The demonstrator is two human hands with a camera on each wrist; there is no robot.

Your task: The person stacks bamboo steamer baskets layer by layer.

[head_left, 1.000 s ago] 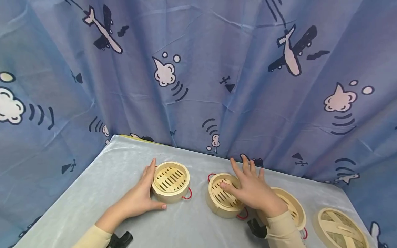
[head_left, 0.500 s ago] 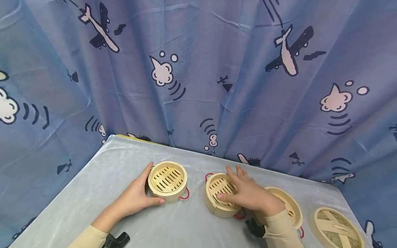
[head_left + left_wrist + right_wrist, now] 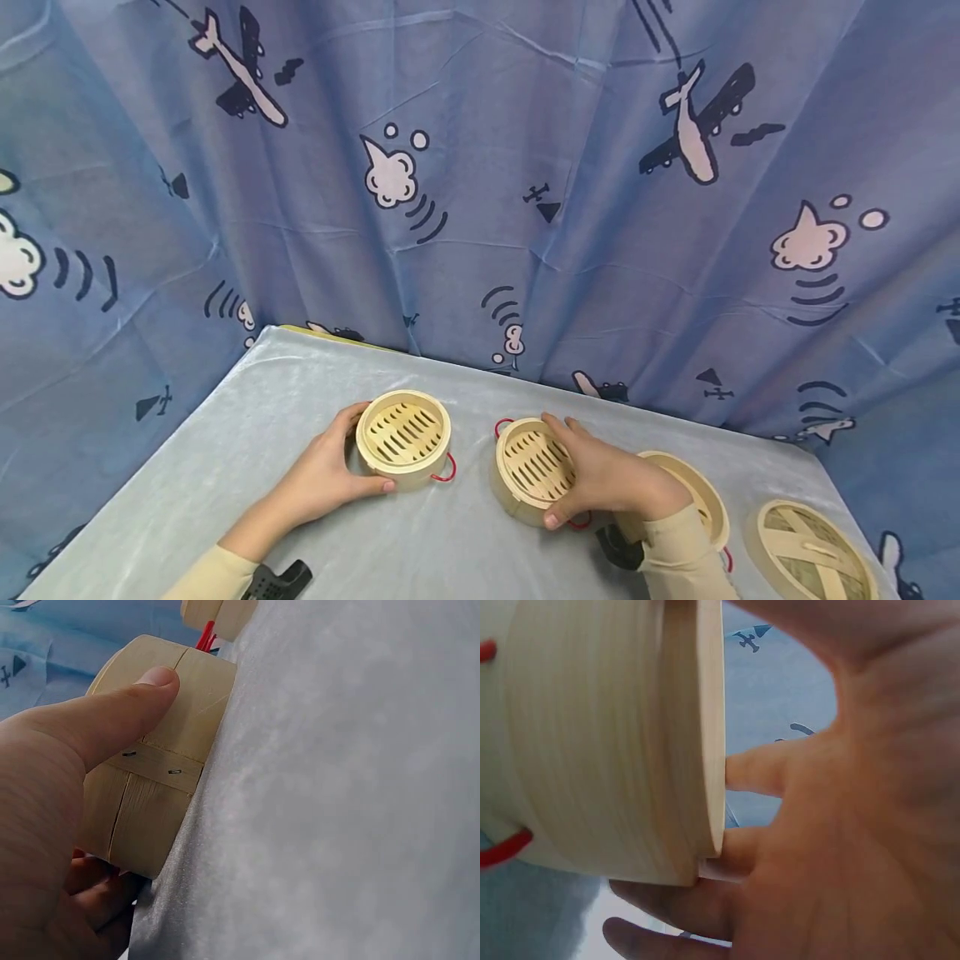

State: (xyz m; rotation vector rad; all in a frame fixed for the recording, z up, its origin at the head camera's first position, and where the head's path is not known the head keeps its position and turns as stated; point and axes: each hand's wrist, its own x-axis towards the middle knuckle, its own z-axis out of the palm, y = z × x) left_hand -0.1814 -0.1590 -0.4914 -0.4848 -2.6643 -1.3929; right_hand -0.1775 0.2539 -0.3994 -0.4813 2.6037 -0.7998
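Two small round bamboo steamers with slatted floors and red cord handles stand on the cloth-covered table in the head view. My left hand [image 3: 318, 471] grips the left steamer [image 3: 408, 478] from its left side, thumb along the near wall and fingers behind. In the left wrist view the thumb lies flat across the stapled wall of this steamer [image 3: 161, 780]. Around the right steamer [image 3: 517, 500] my right hand [image 3: 603, 475] holds on from the right, thumb near the front and fingers at the far rim. Close up, the right wrist view shows its wall [image 3: 592, 735] beside the palm [image 3: 847, 847].
A wider bamboo steamer [image 3: 716, 508] stands behind my right forearm, partly hidden. Farther right lies a round woven bamboo lid [image 3: 813, 550] with crossed strips. A blue curtain [image 3: 465, 208] printed with planes hangs right behind the pale table cloth [image 3: 420, 558].
My right hand has come down from above the right steamer, its thumb moving from over the slats to the near side. My left fingers have curled in around the left steamer.
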